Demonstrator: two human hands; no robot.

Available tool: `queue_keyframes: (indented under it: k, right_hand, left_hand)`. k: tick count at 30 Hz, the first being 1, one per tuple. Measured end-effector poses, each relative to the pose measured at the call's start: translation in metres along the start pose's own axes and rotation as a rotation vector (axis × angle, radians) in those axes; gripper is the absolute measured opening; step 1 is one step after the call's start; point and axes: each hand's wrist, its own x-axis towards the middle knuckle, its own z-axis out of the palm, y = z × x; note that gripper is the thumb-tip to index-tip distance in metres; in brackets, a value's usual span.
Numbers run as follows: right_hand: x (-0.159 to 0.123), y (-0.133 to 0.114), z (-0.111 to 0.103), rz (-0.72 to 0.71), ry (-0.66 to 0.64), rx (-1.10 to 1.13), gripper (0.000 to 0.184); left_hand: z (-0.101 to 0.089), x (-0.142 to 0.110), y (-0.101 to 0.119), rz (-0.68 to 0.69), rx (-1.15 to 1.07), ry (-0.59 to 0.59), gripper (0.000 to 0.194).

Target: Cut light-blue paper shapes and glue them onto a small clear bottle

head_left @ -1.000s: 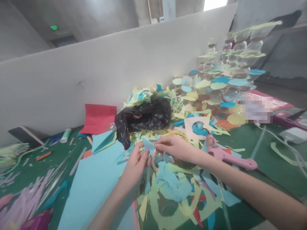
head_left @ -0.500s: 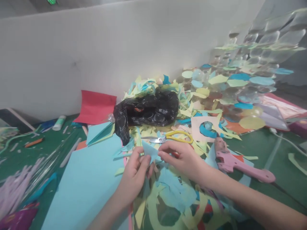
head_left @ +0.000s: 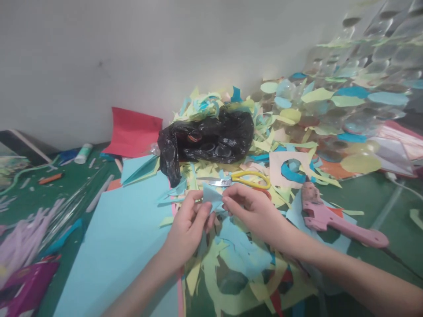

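Note:
Between my two hands is a small piece of light blue paper (head_left: pixel 211 197), raised above a heap of cut scraps. My left hand (head_left: pixel 189 220) pinches its left and lower side between thumb and fingers. On the opposite edge, the thumb and index finger of my right hand (head_left: pixel 253 209) close on the same piece. Just beyond lie yellow-handled scissors (head_left: pixel 249 178), blades pointing left. Light blue and pale green paper scraps (head_left: pixel 243 251) spread below my hands. A large light blue sheet (head_left: pixel 115 242) lies flat to the left.
A pink glue gun (head_left: pixel 343 224) rests at the right, its cord trailing off. Behind the scissors slumps a black plastic bag (head_left: pixel 211 136). Clear plastic bottles (head_left: pixel 380 57) with paper discs stand at the back right. A red sheet (head_left: pixel 135 132) leans against the wall.
The camera view has tilted down a little and shifted, so the table sits higher in view. Both hands still grip the blue paper piece, with their fingers barely moved.

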Motion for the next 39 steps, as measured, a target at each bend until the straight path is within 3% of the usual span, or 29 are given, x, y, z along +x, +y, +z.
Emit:
queue_keyframes:
  k: [11,24,28,32,35,39]
  right_hand:
    - [-0.002,0.005,0.005,0.029,-0.038,0.066,0.019]
    - [-0.002,-0.003,0.001,0.063,-0.032,-0.071,0.031]
    - [0.002,0.0,-0.003,-0.105,-0.013,-0.415,0.029]
    - [0.006,0.008,-0.01,-0.277,0.074,-1.082,0.026]
    - [0.006,0.015,-0.018,-0.194,0.038,-1.437,0.018]
    - [0.009,0.023,-0.028,-0.126,0.035,-1.582,0.016]
  left_hand:
    - [0.006,-0.003,-0.006,-0.011,0.111,-0.008,0.022]
    - [0.0,-0.002,-0.002,-0.026,0.208,-0.005,0.032]
    - [-0.001,-0.001,0.001,-0.025,0.225,0.012,0.037]
    - [-0.003,0.003,-0.001,-0.005,0.228,0.107,0.036]
    - [-0.007,0.008,-0.004,0.003,0.233,0.135,0.035]
    - [-0.011,0.013,-0.006,0.011,0.213,0.162,0.032]
